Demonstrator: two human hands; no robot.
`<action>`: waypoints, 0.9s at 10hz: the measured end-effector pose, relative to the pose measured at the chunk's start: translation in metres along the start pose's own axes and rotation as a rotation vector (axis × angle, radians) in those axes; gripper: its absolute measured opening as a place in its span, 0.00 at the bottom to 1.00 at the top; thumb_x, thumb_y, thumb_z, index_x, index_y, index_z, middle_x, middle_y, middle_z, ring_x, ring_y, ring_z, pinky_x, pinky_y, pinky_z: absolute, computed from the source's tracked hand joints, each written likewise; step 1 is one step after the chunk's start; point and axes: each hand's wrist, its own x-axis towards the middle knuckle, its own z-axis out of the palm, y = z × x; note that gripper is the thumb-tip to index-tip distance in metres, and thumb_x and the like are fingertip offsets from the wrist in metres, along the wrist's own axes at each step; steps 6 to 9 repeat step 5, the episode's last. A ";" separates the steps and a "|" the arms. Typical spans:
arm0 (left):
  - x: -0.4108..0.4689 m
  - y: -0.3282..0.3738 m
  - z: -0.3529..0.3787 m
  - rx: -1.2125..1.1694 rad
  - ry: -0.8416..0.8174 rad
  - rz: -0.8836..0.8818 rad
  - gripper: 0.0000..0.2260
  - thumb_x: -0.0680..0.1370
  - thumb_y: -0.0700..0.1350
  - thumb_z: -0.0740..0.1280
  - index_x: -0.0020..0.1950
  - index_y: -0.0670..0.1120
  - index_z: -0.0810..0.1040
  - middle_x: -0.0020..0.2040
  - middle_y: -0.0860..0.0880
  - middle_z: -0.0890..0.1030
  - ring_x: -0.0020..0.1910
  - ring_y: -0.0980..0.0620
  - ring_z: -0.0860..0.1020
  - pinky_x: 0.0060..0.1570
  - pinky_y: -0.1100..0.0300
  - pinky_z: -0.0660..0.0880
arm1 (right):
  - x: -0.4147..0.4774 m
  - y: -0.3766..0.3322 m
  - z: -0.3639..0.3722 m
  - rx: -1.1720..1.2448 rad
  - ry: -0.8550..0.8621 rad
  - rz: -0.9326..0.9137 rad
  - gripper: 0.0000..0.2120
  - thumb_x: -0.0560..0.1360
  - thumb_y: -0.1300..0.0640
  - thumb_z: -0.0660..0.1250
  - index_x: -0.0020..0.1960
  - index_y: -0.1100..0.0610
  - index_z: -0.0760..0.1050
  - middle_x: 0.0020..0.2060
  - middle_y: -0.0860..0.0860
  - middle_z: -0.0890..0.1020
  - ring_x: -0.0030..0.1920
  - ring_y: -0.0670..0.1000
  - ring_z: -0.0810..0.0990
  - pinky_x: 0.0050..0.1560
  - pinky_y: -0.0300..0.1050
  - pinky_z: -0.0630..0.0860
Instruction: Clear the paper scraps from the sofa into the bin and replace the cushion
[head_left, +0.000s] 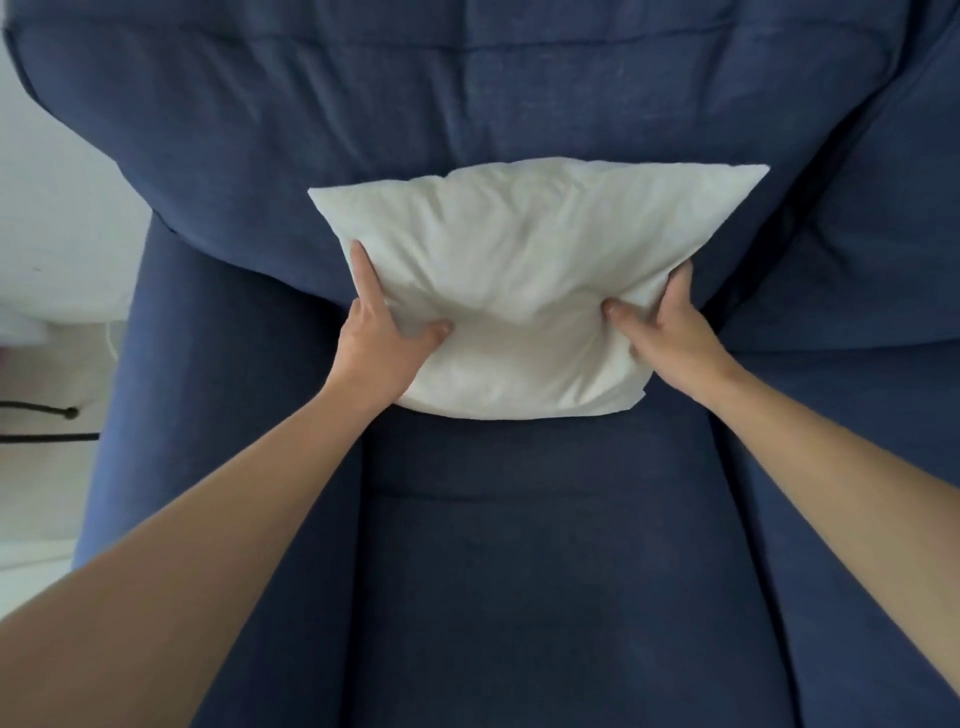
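Note:
A white cushion (524, 270) leans against the backrest of the dark blue sofa (519, 571), its lower edge resting on the seat. My left hand (379, 343) grips the cushion's lower left side, thumb pressed into the front. My right hand (670, 332) grips the lower right side in the same way. I see no paper scraps on the seat, and no bin is in view.
The sofa's left armrest (156, 389) borders a pale floor (47, 493) where a black cable (47, 423) lies. Another blue seat section (883, 260) adjoins on the right.

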 end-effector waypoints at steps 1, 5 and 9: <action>0.000 0.003 -0.010 0.010 -0.035 -0.035 0.53 0.71 0.59 0.73 0.76 0.60 0.30 0.77 0.50 0.61 0.69 0.45 0.68 0.58 0.53 0.70 | -0.001 -0.001 -0.008 -0.042 -0.025 0.039 0.42 0.76 0.43 0.70 0.79 0.44 0.46 0.68 0.40 0.70 0.66 0.48 0.73 0.63 0.45 0.70; -0.233 -0.077 -0.065 -0.112 0.020 0.011 0.37 0.64 0.67 0.71 0.71 0.73 0.61 0.66 0.63 0.74 0.64 0.64 0.74 0.57 0.68 0.74 | -0.197 0.037 -0.035 0.176 0.209 0.210 0.48 0.71 0.45 0.72 0.78 0.33 0.41 0.78 0.48 0.62 0.72 0.44 0.67 0.67 0.44 0.65; -0.233 -0.077 -0.065 -0.112 0.020 0.011 0.37 0.64 0.67 0.71 0.71 0.73 0.61 0.66 0.63 0.74 0.64 0.64 0.74 0.57 0.68 0.74 | -0.197 0.037 -0.035 0.176 0.209 0.210 0.48 0.71 0.45 0.72 0.78 0.33 0.41 0.78 0.48 0.62 0.72 0.44 0.67 0.67 0.44 0.65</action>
